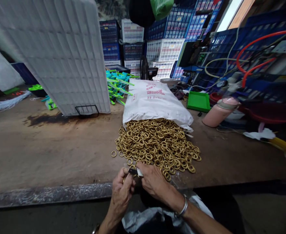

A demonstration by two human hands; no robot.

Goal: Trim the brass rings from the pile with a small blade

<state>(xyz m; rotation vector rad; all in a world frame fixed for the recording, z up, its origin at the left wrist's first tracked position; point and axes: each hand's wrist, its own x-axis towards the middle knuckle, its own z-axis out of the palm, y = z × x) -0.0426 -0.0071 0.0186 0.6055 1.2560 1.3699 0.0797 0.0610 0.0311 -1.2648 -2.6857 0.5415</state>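
Note:
My right hand [155, 182] is closed on a small knife [134, 171] with a dark, flat blade and a whitish part by my fingers. The blade points left and meets the fingertips of my left hand [122, 188]. That hand is pinched closed, and a bit of a gold-coloured ring [123, 179] shows between its fingers; most of it is hidden. Just beyond both hands lies a large heap of gold-coloured rings [155, 143], spilling from the mouth of a white sack [152, 102] with red print. A few rings lie loose at the heap's left edge.
A tall pale ribbed panel [67, 58] stands on the wooden table [60, 152] at left. Behind are green and teal plastic pieces [118, 86] and stacked crates [166, 48]. To the right are a green tray [198, 101], a pink bottle [219, 112] and red hoses [242, 58].

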